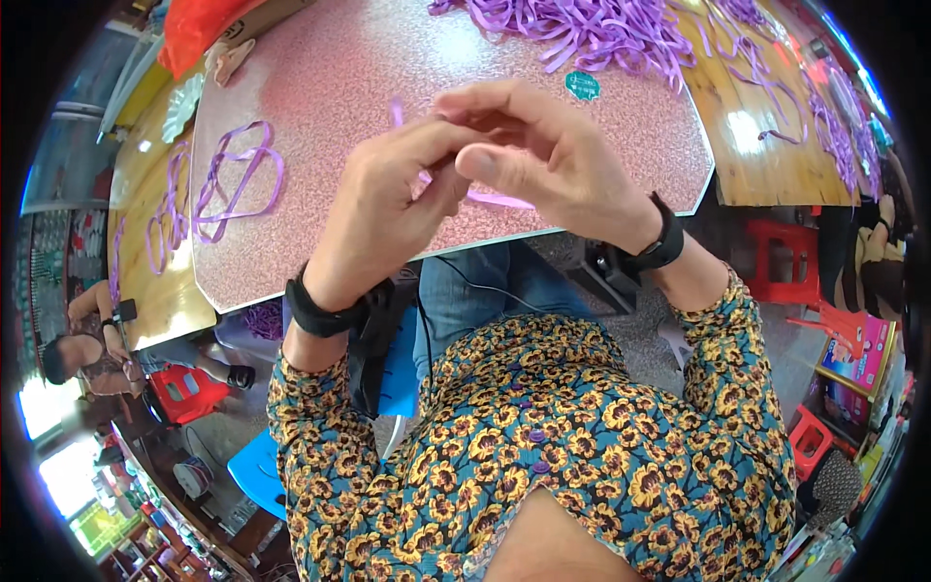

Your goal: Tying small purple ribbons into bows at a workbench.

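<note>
My two hands meet above the near part of the pink speckled table (320, 107). My left hand (398, 194) is closed, with a flat purple ribbon (499, 200) at its fingers. Bits of that ribbon show beyond the left knuckles, at the left palm and below the right thumb. Curving over from the other side, my right hand (567, 160) has bent fingers and a thumb that reach the left fingertips. What lies between the fingertips is hidden. Left of my hands, a loosely looped purple ribbon (276, 184) lies on the table.
A large heap of purple ribbons (592, 34) covers the table's far side, near a round green sticker (582, 85). Wooden tables (776, 165) adjoin on both sides. At the far left are a red bag (199, 34) and a red stool (189, 391) near a seated person (92, 354).
</note>
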{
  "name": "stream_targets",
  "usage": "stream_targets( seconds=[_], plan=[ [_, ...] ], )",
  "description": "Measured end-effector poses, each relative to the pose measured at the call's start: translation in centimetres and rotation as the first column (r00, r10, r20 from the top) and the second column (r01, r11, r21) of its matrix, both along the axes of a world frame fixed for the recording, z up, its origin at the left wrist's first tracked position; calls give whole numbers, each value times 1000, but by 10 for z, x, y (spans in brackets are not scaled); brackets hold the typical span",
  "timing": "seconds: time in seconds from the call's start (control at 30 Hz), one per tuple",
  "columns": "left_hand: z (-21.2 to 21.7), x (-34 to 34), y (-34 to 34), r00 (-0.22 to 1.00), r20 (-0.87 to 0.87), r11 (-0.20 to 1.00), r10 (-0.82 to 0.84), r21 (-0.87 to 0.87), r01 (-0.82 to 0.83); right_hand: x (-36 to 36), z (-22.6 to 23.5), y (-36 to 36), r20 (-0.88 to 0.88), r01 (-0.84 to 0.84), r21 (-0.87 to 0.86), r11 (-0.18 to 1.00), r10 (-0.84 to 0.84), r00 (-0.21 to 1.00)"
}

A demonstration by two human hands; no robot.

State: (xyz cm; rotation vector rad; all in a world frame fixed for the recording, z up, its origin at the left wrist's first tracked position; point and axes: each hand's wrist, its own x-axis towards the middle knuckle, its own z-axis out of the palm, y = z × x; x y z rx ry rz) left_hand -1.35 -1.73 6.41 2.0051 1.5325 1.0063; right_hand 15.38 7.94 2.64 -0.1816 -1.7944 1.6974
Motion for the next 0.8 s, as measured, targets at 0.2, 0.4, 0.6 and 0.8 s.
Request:
stream_targets(
  seconds=[0.2,0.4,0.6,0.8],
  plan=[
    [-8,-28,-13,860,488,969,151,-245,-31,37,14,41,306,15,287,958,-106,946],
    [-42,-50,-24,858,463,952,220,-296,-85,94,44,94,270,190,525,830,-374,887],
    [-45,-41,-21,808,535,904,246,-428,9,81,46,101,-152,257,964,75,-640,754],
    [-45,-13,-8,789,596,931,150,-353,89,12,-9,24,39,181,725,665,-302,953]
  ],
)
